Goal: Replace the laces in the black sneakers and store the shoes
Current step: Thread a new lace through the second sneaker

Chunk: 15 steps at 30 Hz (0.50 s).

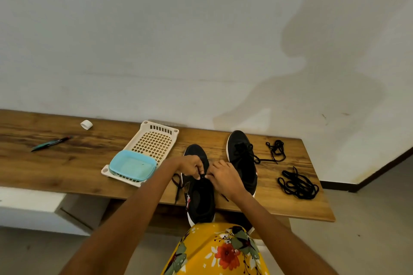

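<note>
- Both hands work at the near sneaker (199, 194): the left hand (191, 165) pinches a strand of black lace (202, 175) over the eyelets, and the right hand (224, 177) has its fingers curled at the same spot, apparently steadying the lace for threading.
- Far left on the wooden table (67, 163) lie a pen (51, 143) and a small white cap (86, 124), well apart from the work.
- Next along, a cream basket (154, 140) holds a blue tub (133, 167) at its near end; likely the storage place, judged only.
- Near sneaker sits toe away, heel overhanging the table edge, which suits lacing from above.
- Second sneaker (242, 158) stands just beside it, laced loosely at the toe end.
- Two loose lace bundles (298, 183) lie right of it, set aside.
- Hidden: the eyelets under the fingers; whether the right hand truly grips the lace is uncertain. Old laces cannot be told from new.
</note>
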Available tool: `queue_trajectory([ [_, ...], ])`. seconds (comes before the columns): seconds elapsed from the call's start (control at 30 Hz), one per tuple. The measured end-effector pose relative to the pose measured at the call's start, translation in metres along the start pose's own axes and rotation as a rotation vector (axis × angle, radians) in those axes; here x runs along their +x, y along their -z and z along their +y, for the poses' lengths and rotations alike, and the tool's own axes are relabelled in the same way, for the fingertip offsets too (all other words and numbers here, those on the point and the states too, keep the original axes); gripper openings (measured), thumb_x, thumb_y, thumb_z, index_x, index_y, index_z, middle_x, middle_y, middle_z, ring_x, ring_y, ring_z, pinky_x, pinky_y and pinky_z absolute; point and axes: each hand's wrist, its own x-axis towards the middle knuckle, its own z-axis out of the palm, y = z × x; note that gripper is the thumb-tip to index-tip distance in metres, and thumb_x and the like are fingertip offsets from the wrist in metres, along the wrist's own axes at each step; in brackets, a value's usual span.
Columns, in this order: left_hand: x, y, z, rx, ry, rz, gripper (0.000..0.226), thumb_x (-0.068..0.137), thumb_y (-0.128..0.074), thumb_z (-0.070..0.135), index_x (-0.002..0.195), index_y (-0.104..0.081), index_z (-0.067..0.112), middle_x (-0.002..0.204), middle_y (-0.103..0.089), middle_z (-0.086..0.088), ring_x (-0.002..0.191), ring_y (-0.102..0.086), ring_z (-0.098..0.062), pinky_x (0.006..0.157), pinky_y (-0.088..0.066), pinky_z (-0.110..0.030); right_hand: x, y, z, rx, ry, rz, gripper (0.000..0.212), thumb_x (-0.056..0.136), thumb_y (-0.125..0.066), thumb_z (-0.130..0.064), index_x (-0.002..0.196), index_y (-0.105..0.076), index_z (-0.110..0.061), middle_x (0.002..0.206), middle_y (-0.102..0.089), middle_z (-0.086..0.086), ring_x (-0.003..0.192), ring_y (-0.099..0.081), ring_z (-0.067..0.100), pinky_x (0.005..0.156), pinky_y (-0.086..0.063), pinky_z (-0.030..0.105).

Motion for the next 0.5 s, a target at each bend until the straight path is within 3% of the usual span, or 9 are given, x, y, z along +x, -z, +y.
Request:
queue_trajectory([
  [0.13, -0.005, 0.004, -0.003, -0.064, 0.061, -0.056, 0.033, 0.086, -0.05, -0.006, 0.118, -0.057, 0.0, 0.078, -0.052, -0.004, 0.062, -0.045, -0.011, 0.057, -0.04, -0.019, 0.001, 0.0, 0.0, 0.003, -0.023, -0.001, 0.024, 0.096, -0.047, -0.034, 0.105, -0.061, -0.016, 0.112, -0.061, 0.003, 0.111, -0.051, 0.021, 0.092, -0.039, 0.035],
  [0.27, -0.006, -0.01, -0.007, -0.126, 0.049, 0.039, 0.033, 0.083, -0.045, -0.009, 0.112, -0.057, -0.001, 0.075, -0.048, -0.004, 0.061, -0.042, -0.01, 0.057, -0.035, -0.02, 0.008, 0.008, 0.001, 0.168, -0.138, -0.196, 0.025, 0.098, -0.044, -0.033, 0.098, -0.058, -0.013, 0.108, -0.051, 0.001, 0.111, -0.039, 0.018, 0.096, -0.033, 0.036],
  [0.33, -0.004, -0.02, -0.005, -0.135, 0.031, 0.07, 0.019, 0.087, -0.056, 0.005, 0.106, -0.055, 0.004, 0.083, -0.046, -0.001, 0.069, -0.042, -0.009, 0.062, -0.035, -0.021, 0.01, 0.026, 0.001, 0.555, -0.293, -0.227, 0.027, 0.1, -0.042, -0.027, 0.08, -0.053, -0.013, 0.088, -0.046, -0.006, 0.099, -0.04, 0.015, 0.093, -0.036, 0.031],
  [0.43, -0.003, -0.032, -0.009, -0.061, -0.006, 0.281, 0.029, 0.085, -0.066, 0.029, 0.102, -0.06, 0.007, 0.104, -0.05, -0.002, 0.09, -0.048, -0.012, 0.079, -0.041, -0.027, 0.012, 0.049, 0.004, 1.132, -0.55, -0.208, 0.031, 0.101, -0.038, -0.03, 0.074, -0.048, -0.022, 0.078, -0.047, -0.009, 0.08, -0.047, 0.008, 0.076, -0.04, 0.018],
  [0.5, -0.002, -0.036, -0.012, -0.068, -0.022, 0.389, 0.032, 0.084, -0.068, 0.028, 0.106, -0.063, 0.005, 0.111, -0.058, -0.006, 0.1, -0.055, -0.019, 0.084, -0.042, -0.029, 0.015, 0.053, 0.014, 1.492, -0.657, -0.004, 0.029, 0.101, -0.038, -0.031, 0.079, -0.052, -0.018, 0.08, -0.054, -0.002, 0.082, -0.052, 0.013, 0.08, -0.041, 0.024],
])
